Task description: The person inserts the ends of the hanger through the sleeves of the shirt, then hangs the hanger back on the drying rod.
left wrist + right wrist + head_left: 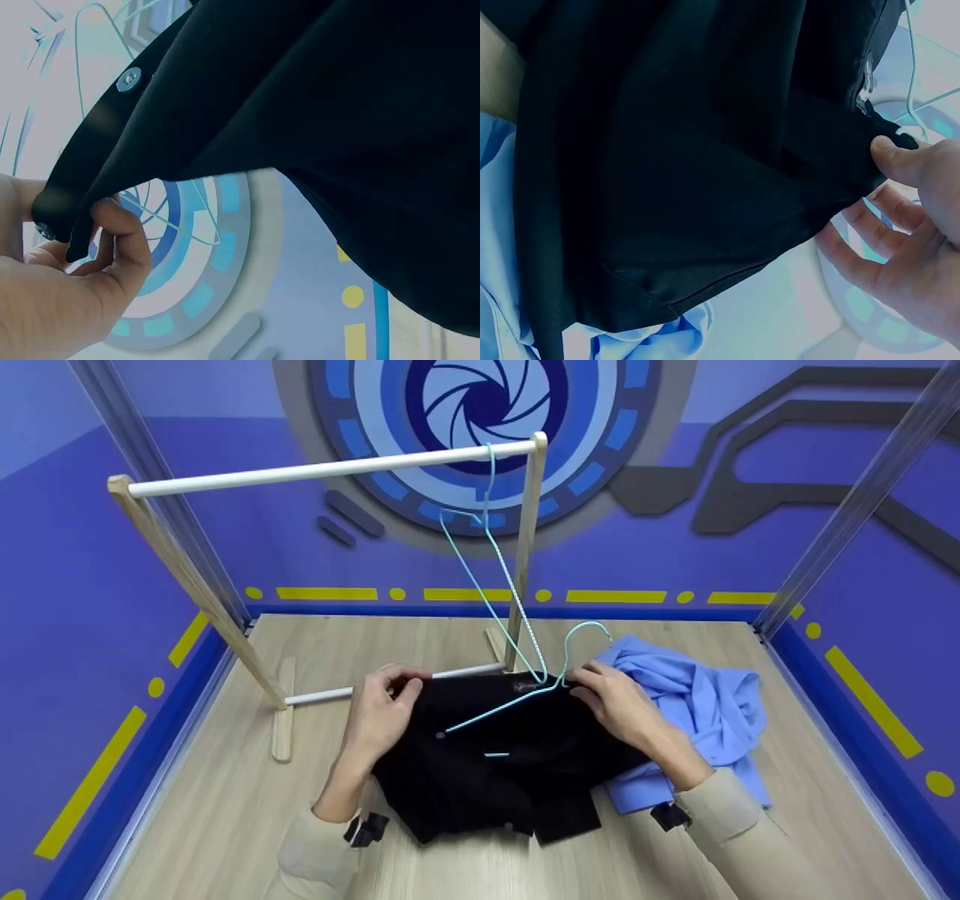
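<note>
A black buttoned garment (pixel 472 791) drapes in loose folds over part of a slim turquoise hanger (pixel 502 707), its hook (pixel 587 623) exposed.

Black garment (pixel 480 795), mint hangers (pixel 504 708), light-blue cloth (pixel 697 705), white rail (pixel 330 469)

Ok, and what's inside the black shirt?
Part of a turquoise hanger: one slanted arm and a sliver of lower bar show, its hook standing clear. The black shirt hides the rest, and anything else inside.

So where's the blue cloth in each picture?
Head: the blue cloth is right of centre, about halfway down.
Left wrist: I can't see it in this one.
Right wrist: down the left edge and along the bottom left.
Shared landmark: the black garment, which shows in all three.
</note>
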The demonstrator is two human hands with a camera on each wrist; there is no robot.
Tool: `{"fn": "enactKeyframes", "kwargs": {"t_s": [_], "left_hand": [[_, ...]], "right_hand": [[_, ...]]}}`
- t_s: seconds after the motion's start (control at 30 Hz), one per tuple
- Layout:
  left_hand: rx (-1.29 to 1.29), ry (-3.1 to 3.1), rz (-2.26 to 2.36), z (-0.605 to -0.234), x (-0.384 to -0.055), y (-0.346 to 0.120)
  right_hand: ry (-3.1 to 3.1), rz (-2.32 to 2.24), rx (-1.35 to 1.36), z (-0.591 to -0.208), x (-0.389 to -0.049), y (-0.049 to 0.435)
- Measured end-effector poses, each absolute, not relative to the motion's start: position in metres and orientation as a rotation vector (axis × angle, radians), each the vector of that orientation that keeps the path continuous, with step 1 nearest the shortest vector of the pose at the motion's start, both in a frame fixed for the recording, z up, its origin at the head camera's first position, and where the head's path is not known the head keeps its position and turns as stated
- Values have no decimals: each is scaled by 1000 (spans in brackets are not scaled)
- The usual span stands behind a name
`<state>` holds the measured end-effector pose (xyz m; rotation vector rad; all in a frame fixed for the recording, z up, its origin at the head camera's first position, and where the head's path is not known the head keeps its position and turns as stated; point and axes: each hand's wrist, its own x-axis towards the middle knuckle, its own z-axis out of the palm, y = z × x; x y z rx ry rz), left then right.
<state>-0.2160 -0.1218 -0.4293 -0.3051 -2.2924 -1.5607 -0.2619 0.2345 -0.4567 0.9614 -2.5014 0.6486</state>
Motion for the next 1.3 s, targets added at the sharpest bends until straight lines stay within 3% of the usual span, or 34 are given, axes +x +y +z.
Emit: {"fn": "enactKeyframes", "kwargs": {"t_s": [0.67, 1.3], "left_hand": [[-439, -2316, -1691, -420, -203, -101], [-807, -2485, -1645, -435, -200, -89]], "right_hand": [[-2522, 524, 840, -457, -258, 229], [-2490, 482, 792, -460, -256, 229]]}}
